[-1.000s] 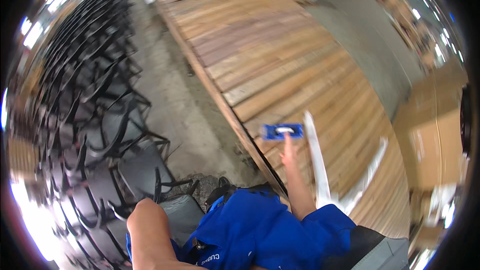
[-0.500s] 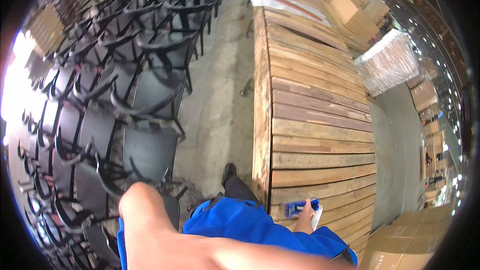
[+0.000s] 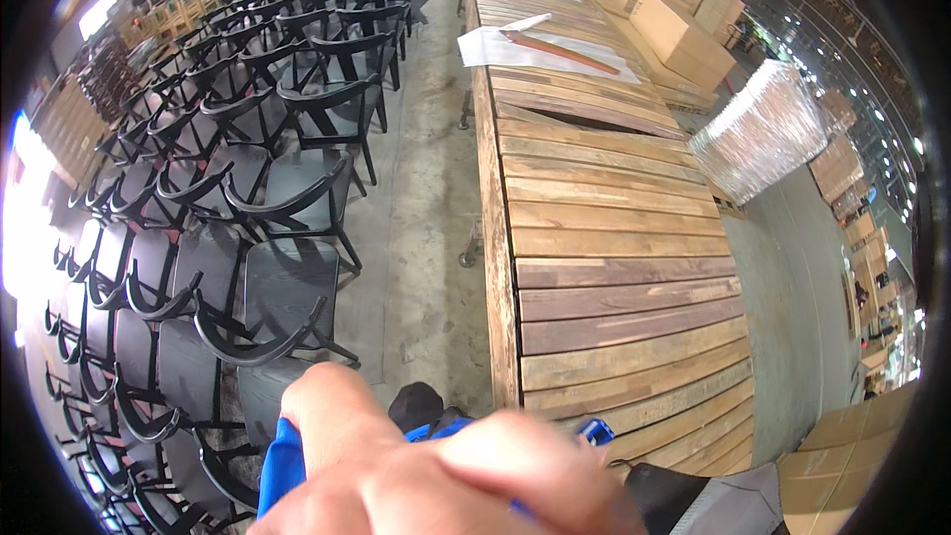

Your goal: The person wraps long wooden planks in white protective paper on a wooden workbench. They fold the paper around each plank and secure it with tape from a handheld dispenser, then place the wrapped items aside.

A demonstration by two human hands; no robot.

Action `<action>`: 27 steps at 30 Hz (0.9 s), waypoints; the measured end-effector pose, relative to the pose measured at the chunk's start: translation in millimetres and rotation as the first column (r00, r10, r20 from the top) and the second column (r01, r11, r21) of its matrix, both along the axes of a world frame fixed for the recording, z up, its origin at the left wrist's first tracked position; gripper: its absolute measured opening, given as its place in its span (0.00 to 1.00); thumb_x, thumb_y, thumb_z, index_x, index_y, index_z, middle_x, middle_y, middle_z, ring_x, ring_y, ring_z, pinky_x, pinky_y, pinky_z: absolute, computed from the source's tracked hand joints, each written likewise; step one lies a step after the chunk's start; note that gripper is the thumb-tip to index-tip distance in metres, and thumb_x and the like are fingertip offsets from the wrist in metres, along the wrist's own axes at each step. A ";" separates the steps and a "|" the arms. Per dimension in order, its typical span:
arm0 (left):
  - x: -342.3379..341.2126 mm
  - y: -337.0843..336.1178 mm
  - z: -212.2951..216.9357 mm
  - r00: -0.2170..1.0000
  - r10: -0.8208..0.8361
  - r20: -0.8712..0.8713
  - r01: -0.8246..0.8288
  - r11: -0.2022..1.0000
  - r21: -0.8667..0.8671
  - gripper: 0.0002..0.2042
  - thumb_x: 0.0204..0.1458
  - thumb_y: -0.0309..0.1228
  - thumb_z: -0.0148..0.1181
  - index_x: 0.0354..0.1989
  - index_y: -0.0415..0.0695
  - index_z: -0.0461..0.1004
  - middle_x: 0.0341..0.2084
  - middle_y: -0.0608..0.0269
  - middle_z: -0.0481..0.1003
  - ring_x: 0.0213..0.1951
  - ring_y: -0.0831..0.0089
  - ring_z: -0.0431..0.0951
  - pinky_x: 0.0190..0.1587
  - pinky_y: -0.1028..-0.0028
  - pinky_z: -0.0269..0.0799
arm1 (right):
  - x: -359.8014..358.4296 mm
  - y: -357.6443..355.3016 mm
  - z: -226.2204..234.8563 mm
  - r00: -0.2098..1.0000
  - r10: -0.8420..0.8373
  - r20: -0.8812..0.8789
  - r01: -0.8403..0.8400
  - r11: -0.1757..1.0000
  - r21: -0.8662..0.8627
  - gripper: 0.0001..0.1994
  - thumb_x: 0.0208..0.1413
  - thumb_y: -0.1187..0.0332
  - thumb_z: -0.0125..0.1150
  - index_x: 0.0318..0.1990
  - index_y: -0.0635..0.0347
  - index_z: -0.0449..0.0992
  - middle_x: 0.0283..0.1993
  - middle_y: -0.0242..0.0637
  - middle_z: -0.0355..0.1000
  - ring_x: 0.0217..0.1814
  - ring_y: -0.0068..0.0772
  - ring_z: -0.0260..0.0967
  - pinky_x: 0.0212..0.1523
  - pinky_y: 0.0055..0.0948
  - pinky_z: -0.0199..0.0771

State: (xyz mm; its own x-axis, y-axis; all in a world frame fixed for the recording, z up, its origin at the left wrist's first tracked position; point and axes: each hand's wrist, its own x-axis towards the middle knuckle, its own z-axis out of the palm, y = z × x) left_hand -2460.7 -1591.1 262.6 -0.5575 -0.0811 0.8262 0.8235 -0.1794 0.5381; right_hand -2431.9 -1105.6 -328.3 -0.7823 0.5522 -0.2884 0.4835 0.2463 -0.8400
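My left hand (image 3: 515, 481) is raised very near the camera across the lower middle, its bare forearm bent back from the elbow. Blur and closeness hide how its fingers lie, and nothing held shows in it. Just beyond it, over the near part of the slatted wooden table (image 3: 624, 248), the end of a small blue object (image 3: 594, 431) peeks out. My right hand does not show. A blue garment (image 3: 280, 471) appears beside the bent arm, and a dark shoe (image 3: 416, 404) is below on the floor.
Rows of black wooden chairs (image 3: 287, 277) fill the left side, beside a concrete aisle (image 3: 426, 188). Farther along the table lie white sheets (image 3: 495, 48) and a reddish-brown strip (image 3: 565, 53). Cardboard boxes (image 3: 679, 30), a plastic-wrapped stack (image 3: 763, 129) and a near carton (image 3: 847, 456) stand right.
The view has shifted, showing more of the far table. The left hand has come further into view. The right hand, earlier holding the blue object and something white, has gone from view.
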 end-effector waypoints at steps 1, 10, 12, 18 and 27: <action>-12.0 -13.1 1.9 0.999 0.041 0.010 -0.041 0.999 -0.006 0.04 0.58 0.33 0.56 0.37 0.49 0.75 0.31 0.66 0.71 0.34 0.64 0.70 0.37 0.64 0.67 | -37.5 -35.6 13.0 0.998 0.022 0.063 -0.024 0.999 0.029 0.34 0.34 0.69 0.76 0.54 0.68 0.72 0.48 0.44 0.77 0.49 0.37 0.76 0.52 0.41 0.77; -157.5 -163.8 0.6 0.991 0.132 0.030 -0.132 0.991 -0.018 0.03 0.58 0.34 0.57 0.37 0.52 0.76 0.31 0.69 0.71 0.34 0.66 0.69 0.36 0.65 0.66 | -290.0 -257.1 65.0 0.969 0.042 0.244 -0.088 0.980 0.180 0.40 0.33 0.66 0.78 0.58 0.66 0.66 0.51 0.45 0.76 0.52 0.42 0.75 0.57 0.41 0.74; -191.4 -208.9 0.9 0.984 0.172 0.052 -0.171 0.985 -0.019 0.03 0.58 0.34 0.57 0.37 0.53 0.76 0.31 0.70 0.70 0.34 0.66 0.69 0.36 0.65 0.65 | -334.8 -298.0 73.4 0.954 0.030 0.297 -0.099 0.971 0.220 0.41 0.32 0.65 0.78 0.58 0.66 0.65 0.51 0.46 0.75 0.53 0.43 0.75 0.58 0.41 0.73; -295.6 -299.5 11.6 0.984 0.170 0.057 -0.169 0.985 -0.033 0.03 0.58 0.34 0.57 0.37 0.55 0.76 0.30 0.72 0.70 0.33 0.67 0.68 0.36 0.65 0.64 | -454.1 -354.6 60.2 0.986 0.108 0.126 -0.095 0.990 -0.103 0.42 0.30 0.64 0.79 0.58 0.66 0.65 0.50 0.45 0.76 0.53 0.42 0.75 0.54 0.38 0.75; -493.8 -386.9 -12.4 0.976 0.211 0.049 -0.213 0.976 0.041 0.03 0.59 0.36 0.57 0.38 0.58 0.77 0.32 0.73 0.70 0.35 0.67 0.68 0.38 0.65 0.64 | -615.4 -460.5 86.7 0.971 0.053 0.231 -0.116 0.957 0.267 0.44 0.27 0.55 0.78 0.58 0.62 0.69 0.53 0.51 0.76 0.56 0.50 0.75 0.57 0.43 0.74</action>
State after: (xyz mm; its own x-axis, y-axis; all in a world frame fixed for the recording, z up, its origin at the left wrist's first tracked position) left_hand -2954.6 -1978.1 250.2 -0.5589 -0.2389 0.7941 0.8214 -0.0283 0.5696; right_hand -3047.2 -1566.1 -241.6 -0.7644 0.5692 -0.3029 0.6148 0.5019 -0.6083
